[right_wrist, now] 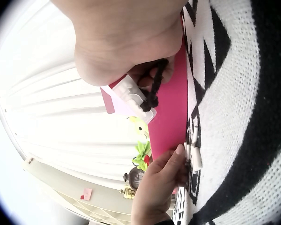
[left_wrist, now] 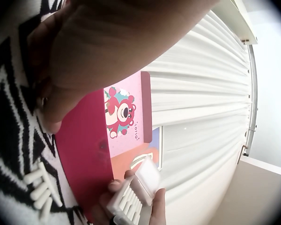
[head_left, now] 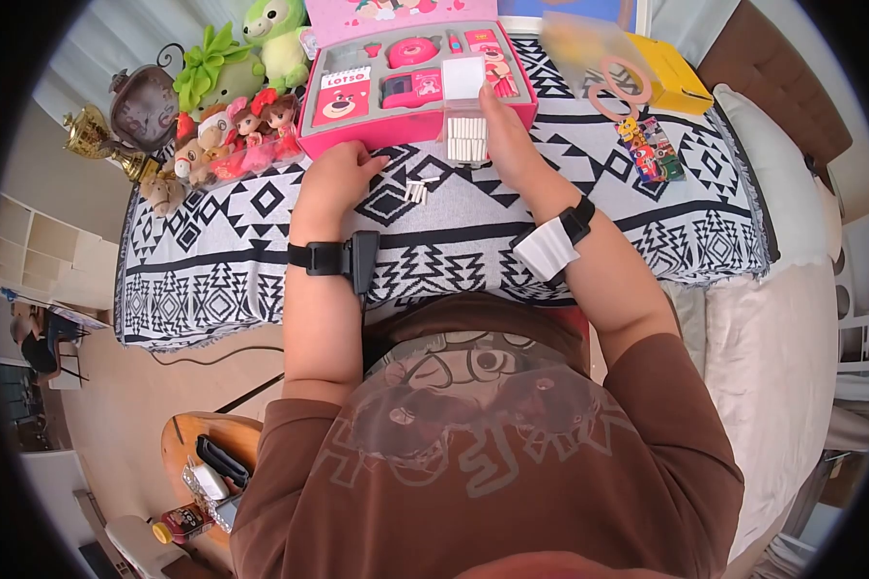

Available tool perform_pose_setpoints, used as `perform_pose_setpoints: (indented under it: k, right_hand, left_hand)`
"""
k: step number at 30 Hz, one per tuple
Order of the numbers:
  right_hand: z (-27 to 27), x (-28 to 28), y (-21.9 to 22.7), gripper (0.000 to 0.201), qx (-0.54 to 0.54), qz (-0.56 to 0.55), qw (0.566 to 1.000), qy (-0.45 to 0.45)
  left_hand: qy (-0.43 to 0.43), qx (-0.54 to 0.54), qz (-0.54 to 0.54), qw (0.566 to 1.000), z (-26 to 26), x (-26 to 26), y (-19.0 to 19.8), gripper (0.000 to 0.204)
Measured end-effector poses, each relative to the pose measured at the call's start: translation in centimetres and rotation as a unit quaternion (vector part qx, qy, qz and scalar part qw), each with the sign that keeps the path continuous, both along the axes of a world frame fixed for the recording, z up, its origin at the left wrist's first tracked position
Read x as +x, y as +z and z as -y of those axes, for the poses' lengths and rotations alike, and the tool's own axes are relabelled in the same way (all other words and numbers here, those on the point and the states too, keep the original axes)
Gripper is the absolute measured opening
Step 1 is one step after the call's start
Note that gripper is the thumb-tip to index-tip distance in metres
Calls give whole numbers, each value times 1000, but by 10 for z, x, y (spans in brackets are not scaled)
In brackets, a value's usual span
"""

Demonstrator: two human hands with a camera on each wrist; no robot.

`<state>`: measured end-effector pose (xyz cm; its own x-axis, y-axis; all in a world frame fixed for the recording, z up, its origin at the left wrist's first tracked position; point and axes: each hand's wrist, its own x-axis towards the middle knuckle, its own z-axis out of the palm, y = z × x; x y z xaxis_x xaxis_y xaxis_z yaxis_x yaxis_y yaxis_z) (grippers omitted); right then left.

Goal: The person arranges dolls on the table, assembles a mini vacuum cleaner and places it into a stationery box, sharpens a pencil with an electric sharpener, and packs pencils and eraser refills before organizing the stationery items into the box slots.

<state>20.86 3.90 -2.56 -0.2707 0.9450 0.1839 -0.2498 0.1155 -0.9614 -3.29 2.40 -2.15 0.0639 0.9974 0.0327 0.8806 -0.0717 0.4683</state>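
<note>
My right hand (head_left: 510, 140) grips a small clear plastic case (head_left: 463, 79) at the front of the pink box, its lid raised. Short white sticks (head_left: 467, 150) stand packed in rows inside the case. In the right wrist view a dark fuzzy strand (right_wrist: 153, 89) hangs in front of the case. My left hand (head_left: 336, 174) rests on the patterned cloth against the box's front, fingers bent downward and mostly hidden. Whether they pinch anything, I cannot tell. Several loose white sticks (head_left: 418, 189) lie on the cloth just right of it, also near my left thumb (left_wrist: 51, 123) in the left wrist view.
The open pink gift box (head_left: 377, 133) holds a notebook and small items in a grey insert. Dolls and plush toys (head_left: 251, 130) stand at left beside a gold trophy (head_left: 89, 135). At right are a yellow box (head_left: 681, 79), pink rings (head_left: 620, 87) and a colourful sticker pack (head_left: 650, 150).
</note>
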Motion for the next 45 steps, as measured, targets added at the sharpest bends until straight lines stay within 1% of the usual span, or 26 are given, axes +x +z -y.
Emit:
perform_pose_setpoints:
  k: [1, 3, 4, 6, 7, 9, 10, 12, 13, 15, 16, 18, 19, 21, 22, 23, 24, 25, 27, 31, 33, 34, 36, 37, 39, 45]
  right_hand:
    - [1, 0, 1, 65, 0, 0, 1000, -1]
    - [3, 0, 3, 65, 3, 11, 1000, -8]
    - [3, 0, 2, 65, 2, 10, 1000, -8]
    - [2, 0, 3, 66, -16, 8, 1000, -2]
    - [2, -1, 4, 66, -16, 8, 1000, -1]
    - [3, 0, 4, 66, -5, 23, 1000, -4]
    - [4, 0, 3, 66, -6, 24, 1000, -3]
    - [3, -1, 3, 66, -6, 15, 1000, -1]
    - [2, -1, 3, 66, -6, 15, 1000, 0]
    - [1, 0, 0, 66, 0, 16, 1000, 0]
    - [0, 0, 0, 66, -1, 16, 1000, 0]
    - [-1, 0, -1, 65, -2, 16, 1000, -5]
    - [-2, -1, -1, 65, -1, 15, 1000, -5]
    - [-2, 0, -3, 64, -4, 4, 1000, 1]
    - [-1, 1, -1, 64, -4, 4, 1000, 0]
    - [1, 1, 1, 64, -8, 4, 1000, -2]
    - [2, 0, 3, 64, -12, 4, 1000, -3]
    - [2, -1, 3, 64, -11, 4, 1000, -4]
    - [2, -2, 3, 64, -8, 10, 1000, -17]
    - [-1, 0, -1, 64, 6, 16, 1000, -1]
    - [-2, 0, -2, 64, -6, 10, 1000, 12]
    - [-1, 1, -2, 64, -6, 10, 1000, 12]
    - [0, 2, 0, 64, -10, 18, 1000, 17]
    - [-1, 1, -1, 64, -9, 18, 1000, 19]
    - [-5, 0, -6, 64, 8, 4, 1000, 6]
    - [-3, 1, -5, 62, -9, 1, 1000, 13]
  left_hand:
    - [-1, 0, 0, 1000, 2, 1, 2, 39]
    - [17, 14, -49, 999, 6, 4, 5, 35]
    - [16, 13, -50, 999, 6, 4, 4, 35]
    - [-23, 29, -39, 999, 5, 2, 2, 31]
    - [-23, 30, -40, 999, 4, 0, 0, 31]
    - [-45, 24, 15, 999, 1, -2, -5, 28]
    - [-44, 23, 16, 999, 0, -1, -5, 28]
    - [-51, -15, 75, 996, -1, -2, -4, 23]
    - [-50, -14, 75, 996, -2, -2, -6, 23]
    - [-109, -19, 190, 976, -5, -1, -12, 20]
    - [-109, -19, 190, 976, -2, 3, -8, 20]
    - [-169, -28, 239, 956, 3, 10, 1, 14]
    - [-169, -27, 238, 956, 4, 12, 5, 14]
    - [-83, -45, 242, 966, 5, 15, 9, 18]
    - [-85, -45, 242, 966, 4, 14, 8, 18]
    - [-64, 21, 167, 984, 4, 12, 7, 20]
    - [-42, 88, 90, 991, 3, 10, 5, 23]
    - [-42, 89, 90, 991, 2, 8, 4, 23]
    - [-24, 94, 7, 995, 0, 6, 0, 27]
    - [-26, 85, 16, 996, 1, 8, -4, 28]
    - [-64, 57, 64, 994, -1, 9, -5, 27]
    - [-63, 57, 64, 994, -1, 11, -5, 27]
    - [-97, -8, 135, 986, 1, 16, -4, 26]
    - [-95, -7, 135, 986, 0, 17, -6, 26]
    - [-154, -44, 165, 973, -1, 19, -11, 14]
    - [-204, -46, 214, 954, 0, 24, -9, 11]
